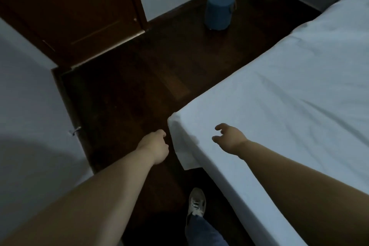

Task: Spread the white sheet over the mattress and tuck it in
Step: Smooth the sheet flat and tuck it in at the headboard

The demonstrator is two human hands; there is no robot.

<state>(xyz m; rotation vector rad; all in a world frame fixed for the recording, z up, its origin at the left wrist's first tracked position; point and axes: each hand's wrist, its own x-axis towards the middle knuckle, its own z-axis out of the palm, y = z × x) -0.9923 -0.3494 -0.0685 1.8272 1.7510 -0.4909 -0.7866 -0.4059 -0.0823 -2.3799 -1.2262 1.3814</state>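
Fingers of the right hand [229, 139] hang loosely spread above the near corner of the mattress, the left hand [156, 147] curled, empty, just off it; the white sheet [289, 90] lies spread, its corner flap [184, 152] dangling untucked, liable to pull loose.

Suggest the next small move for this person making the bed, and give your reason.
Probably take the loose flap of the white sheet at the near corner with the left hand and tuck it under; it hangs untucked, and neither hand holds anything.
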